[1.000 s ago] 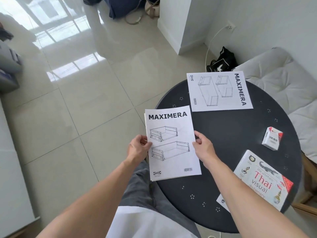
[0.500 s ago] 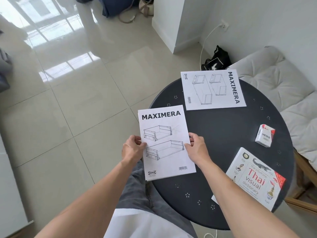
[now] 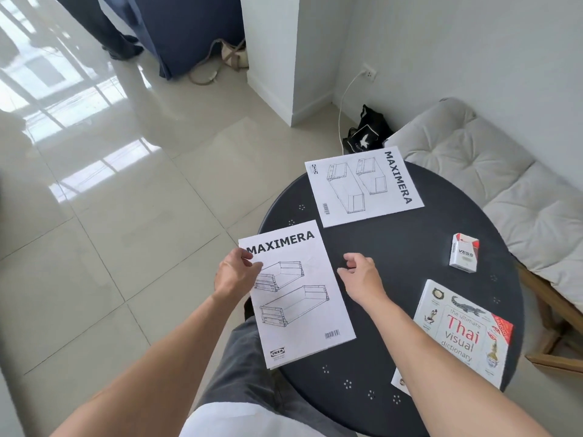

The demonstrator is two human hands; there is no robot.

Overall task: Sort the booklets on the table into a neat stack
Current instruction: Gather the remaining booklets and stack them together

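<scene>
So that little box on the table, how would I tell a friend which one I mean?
Start at the round dark table. On its right side, beyond the Thai visual dictionary and right of the right hand, lies a small white carton. It is the only box there, with red at the top and VESS printed on it.
</scene>
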